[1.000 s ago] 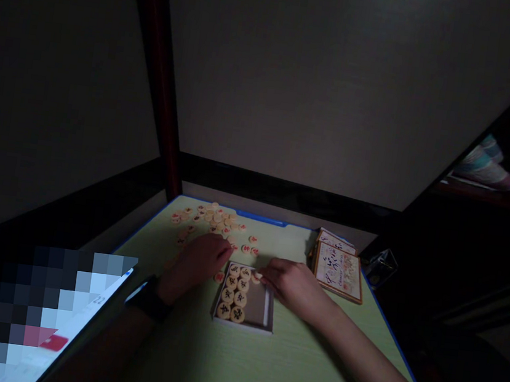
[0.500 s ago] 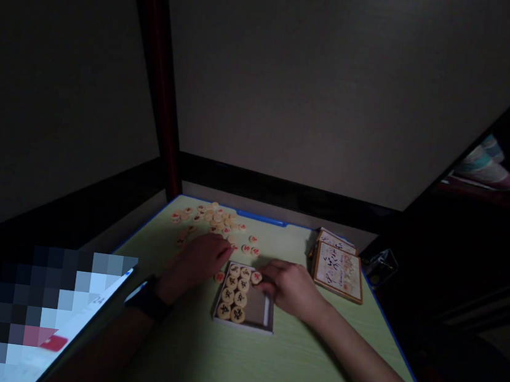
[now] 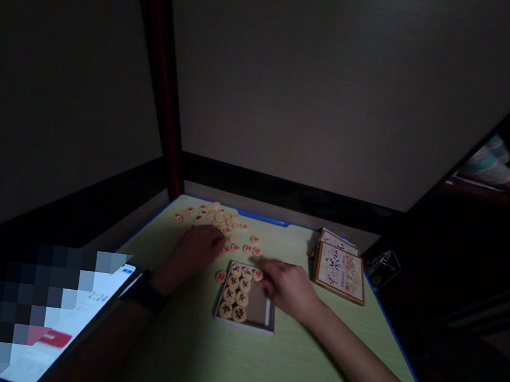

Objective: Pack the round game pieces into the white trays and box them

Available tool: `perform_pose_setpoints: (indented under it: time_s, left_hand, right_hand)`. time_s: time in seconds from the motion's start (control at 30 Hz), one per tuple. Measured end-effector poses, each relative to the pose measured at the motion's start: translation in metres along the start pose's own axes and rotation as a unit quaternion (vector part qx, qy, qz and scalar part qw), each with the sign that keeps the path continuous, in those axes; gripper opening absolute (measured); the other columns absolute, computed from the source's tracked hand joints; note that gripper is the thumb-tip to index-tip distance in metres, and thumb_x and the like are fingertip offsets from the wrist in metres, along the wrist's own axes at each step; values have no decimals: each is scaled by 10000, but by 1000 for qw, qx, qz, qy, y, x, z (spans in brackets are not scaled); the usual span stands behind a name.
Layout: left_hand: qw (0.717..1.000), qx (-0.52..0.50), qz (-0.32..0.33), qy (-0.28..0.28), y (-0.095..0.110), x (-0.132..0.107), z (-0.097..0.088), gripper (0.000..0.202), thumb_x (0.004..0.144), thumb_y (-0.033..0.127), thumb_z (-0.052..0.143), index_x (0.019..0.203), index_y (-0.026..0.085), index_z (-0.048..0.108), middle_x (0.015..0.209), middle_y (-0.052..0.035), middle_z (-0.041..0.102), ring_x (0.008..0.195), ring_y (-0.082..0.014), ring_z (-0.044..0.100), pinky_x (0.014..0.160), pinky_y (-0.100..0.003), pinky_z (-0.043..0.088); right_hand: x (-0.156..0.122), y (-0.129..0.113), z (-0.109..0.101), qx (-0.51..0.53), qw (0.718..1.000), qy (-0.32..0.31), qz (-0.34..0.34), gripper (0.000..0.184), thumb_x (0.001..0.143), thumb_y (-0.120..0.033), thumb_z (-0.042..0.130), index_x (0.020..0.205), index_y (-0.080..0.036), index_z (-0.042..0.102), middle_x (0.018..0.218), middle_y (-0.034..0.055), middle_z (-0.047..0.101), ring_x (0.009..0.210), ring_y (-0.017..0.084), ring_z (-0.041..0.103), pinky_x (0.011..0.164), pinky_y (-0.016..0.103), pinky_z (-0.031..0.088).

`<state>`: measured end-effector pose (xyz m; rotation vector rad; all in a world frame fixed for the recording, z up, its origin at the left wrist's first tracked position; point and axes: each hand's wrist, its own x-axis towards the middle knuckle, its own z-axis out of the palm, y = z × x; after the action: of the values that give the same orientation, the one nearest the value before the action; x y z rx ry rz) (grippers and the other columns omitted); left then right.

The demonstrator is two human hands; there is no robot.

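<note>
My right hand (image 3: pixel 287 285) reaches over the right side of a shallow box (image 3: pixel 259 306), thumb and fingers closed on a red-marked Chinese chess piece (image 3: pixel 257 275) at its upper right. Two columns of black-marked chess pieces (image 3: pixel 241 299) lie face up in the box's left part. My left hand (image 3: pixel 196 247) is beside the scattered pieces (image 3: pixel 219 216), fingers curled downward; what they hold, if anything, is hidden. One red-marked piece (image 3: pixel 221 277) lies just left of the box. Several red-marked pieces (image 3: pixel 246 248) lie between the hands, above the box.
Two flat, printed Chinese chess boxes (image 3: pixel 341 273) overlap at the table's right. A lit screen (image 3: pixel 87 307) stands at the lower left. The green table (image 3: pixel 307 371) has a blue edge, with a wall behind it. A dark wire holder (image 3: pixel 385 269) is beyond the right edge.
My left hand has shifted slightly left and up, uncovering more red-marked pieces. The red-marked piece at my right fingertips has barely moved. The whole view has shifted a little.
</note>
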<state>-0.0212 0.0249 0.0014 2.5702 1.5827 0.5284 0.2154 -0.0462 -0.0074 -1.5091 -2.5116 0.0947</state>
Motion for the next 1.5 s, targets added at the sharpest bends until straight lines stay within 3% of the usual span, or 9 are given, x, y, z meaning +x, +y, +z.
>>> perform_pose_setpoints:
  time_s: [0.1,0.2,0.33,0.47,0.67,0.83,0.93,1.07,1.5]
  left_hand:
    - [999,-15,-34,16,-8,2,-5,309,932,274,432,741,180,656,816,-56,691,763,-180,600,731,-293,412]
    - [998,-17,-54,17,-15,3,-8,295,925,286,445,778,175,676,846,-64,700,794,-188,613,745,-292,420]
    - [998,-30,-46,14,-20,3,-7,232,873,247,491,773,181,690,846,-52,707,804,-184,623,751,-290,431]
    - [999,-43,-14,-12,-20,2,-5,131,749,158,561,727,187,686,826,-37,701,790,-181,620,748,-289,445]
    - [999,-28,-23,-6,-27,3,-3,109,736,144,566,713,173,668,790,-44,670,774,-183,611,751,-301,455]
    - [999,-38,38,7,-27,1,10,196,768,222,616,931,186,717,965,-69,668,894,-210,623,828,-324,478]
    - [998,-22,57,-4,-22,-2,13,285,806,331,637,1037,181,714,1043,-95,647,933,-228,616,859,-348,480]
    - [997,-22,60,-43,-19,-3,12,287,822,373,652,1022,181,725,1050,-96,636,942,-233,610,874,-360,468]
    - [995,-53,63,-58,-24,-2,16,207,848,302,599,956,199,742,1005,-70,653,911,-213,615,843,-340,463]
  right_hand:
    - [-1,3,-2,34,999,5,0,375,897,-234,573,1270,-217,602,1115,71,714,951,215,675,777,289,480]
    - [-2,7,-10,74,997,25,18,307,861,-259,630,1161,-197,626,1057,78,699,869,205,662,739,282,464]
    - [-2,10,-18,103,993,13,61,324,788,-189,649,1097,-168,553,1022,86,658,769,176,612,667,262,411]
    - [-2,7,-12,78,991,-30,101,331,802,-200,589,1116,-162,492,1026,94,645,732,174,595,636,270,359]
    - [0,5,-2,54,990,-23,128,319,833,-251,557,1129,-170,469,1058,99,641,739,189,610,639,282,342]
    - [0,7,-8,55,992,-21,114,325,812,-222,571,1123,-163,495,1003,91,655,729,190,608,631,278,348]
    - [0,10,-12,87,991,-37,98,226,818,-180,561,1043,-160,547,906,73,666,718,177,602,630,260,369]
    - [1,13,-12,115,989,-51,82,116,850,-153,525,934,-174,602,800,45,671,691,161,599,608,240,378]
    - [2,22,-13,98,993,-46,40,196,830,-87,513,903,-163,679,861,67,700,750,171,634,677,250,453]
